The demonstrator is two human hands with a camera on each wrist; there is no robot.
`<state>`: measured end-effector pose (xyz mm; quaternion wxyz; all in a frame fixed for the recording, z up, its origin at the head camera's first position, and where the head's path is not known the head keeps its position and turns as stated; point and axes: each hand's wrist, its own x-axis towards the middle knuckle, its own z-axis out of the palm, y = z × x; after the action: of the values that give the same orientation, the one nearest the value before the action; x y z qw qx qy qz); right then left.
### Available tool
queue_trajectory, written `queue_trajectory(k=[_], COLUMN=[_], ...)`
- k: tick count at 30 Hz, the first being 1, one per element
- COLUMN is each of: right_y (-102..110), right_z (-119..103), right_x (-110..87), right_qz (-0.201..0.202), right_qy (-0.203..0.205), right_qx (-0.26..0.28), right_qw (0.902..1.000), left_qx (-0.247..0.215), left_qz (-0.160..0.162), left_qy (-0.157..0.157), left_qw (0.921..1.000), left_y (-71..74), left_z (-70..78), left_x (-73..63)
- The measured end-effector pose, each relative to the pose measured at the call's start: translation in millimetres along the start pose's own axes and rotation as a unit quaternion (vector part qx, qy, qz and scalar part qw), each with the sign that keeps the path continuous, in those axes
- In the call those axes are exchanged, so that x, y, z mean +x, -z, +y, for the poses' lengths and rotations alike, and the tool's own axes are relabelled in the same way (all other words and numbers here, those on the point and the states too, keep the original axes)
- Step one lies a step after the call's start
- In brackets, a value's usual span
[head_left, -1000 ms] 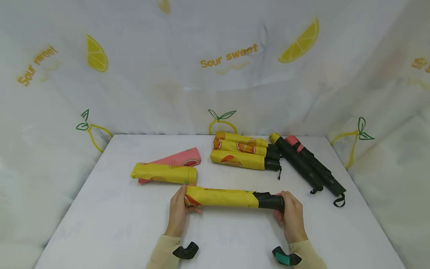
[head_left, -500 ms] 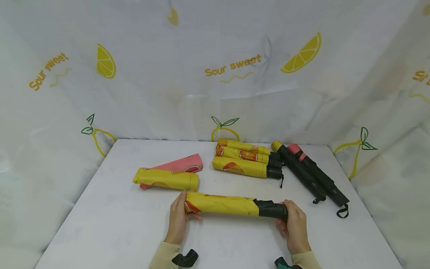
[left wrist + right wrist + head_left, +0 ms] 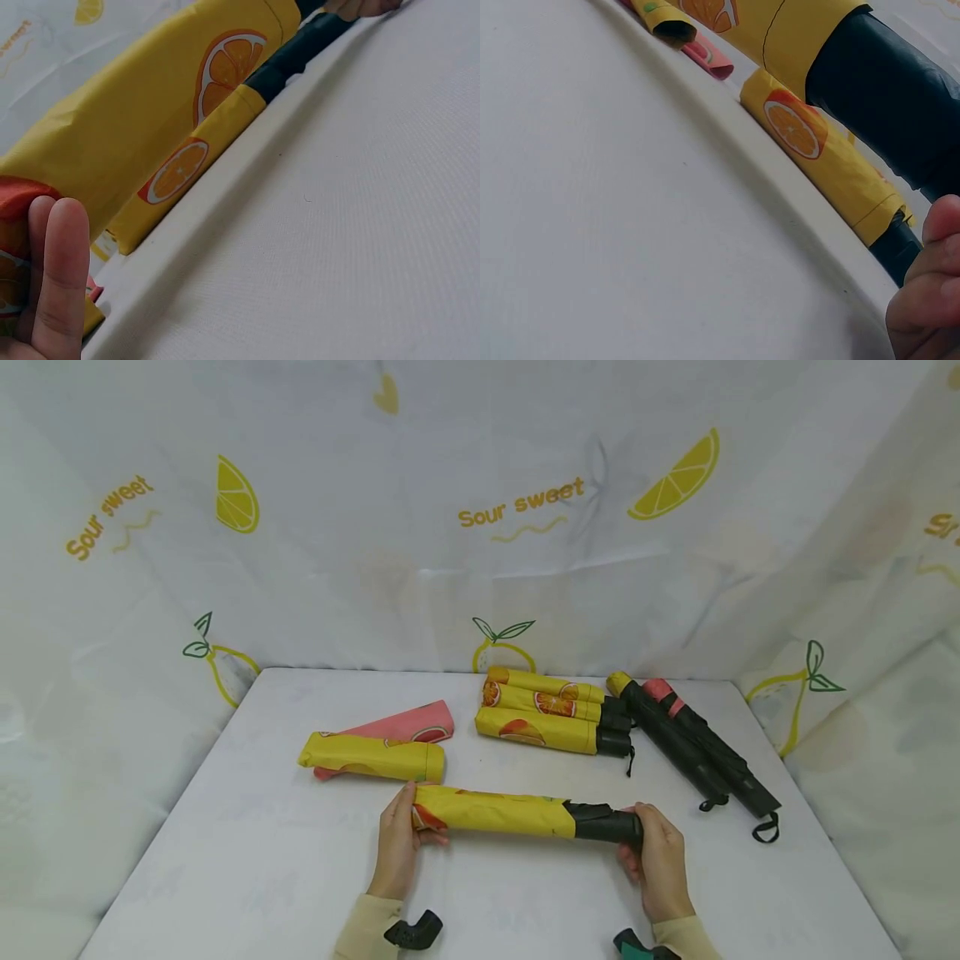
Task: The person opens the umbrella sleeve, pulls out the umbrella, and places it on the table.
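Observation:
Both hands hold a folded umbrella in a yellow fruit-print cover level above the white table, with its dark end sticking out on the right. My left hand grips the covered end, fingers against the printed fabric in the left wrist view. At the other end, my right hand holds the black handle end. In the right wrist view, its curled fingers show at the lower right, and the cover's edge lies over the dark fabric.
Behind the hands lie several covered yellow umbrellas side by side. Two black umbrellas with wrist loops slant at the right. A loose yellow cover overlaps a pink cover at left. A white printed curtain surrounds the table.
The head view has tilted, so the whole scene sits slightly lower than a second ago. Both hands keep their hold on the umbrella, which slopes a touch more toward its dark end.

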<state>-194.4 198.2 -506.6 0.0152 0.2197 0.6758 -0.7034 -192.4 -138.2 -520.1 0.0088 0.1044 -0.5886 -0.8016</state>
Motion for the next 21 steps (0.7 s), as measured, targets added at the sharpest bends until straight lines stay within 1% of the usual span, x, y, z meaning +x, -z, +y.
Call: queue_trajectory(k=[8, 21], right_y=[2.6, 4.0], right_z=[2.6, -1.2], right_x=[0.8, 4.4], right_qz=[0.002, 0.018], right_qy=[0.001, -0.017], right_qx=[0.005, -0.007], right_qw=[1.0000, 0.9997], left_qx=[-0.001, 0.001], left_qz=[-0.001, 0.001], left_qy=[0.000, -0.001], left_qw=[1.0000, 1.0000], left_y=[1.0, 1.6], left_z=[-1.0, -0.5], left_x=[0.5, 1.9])
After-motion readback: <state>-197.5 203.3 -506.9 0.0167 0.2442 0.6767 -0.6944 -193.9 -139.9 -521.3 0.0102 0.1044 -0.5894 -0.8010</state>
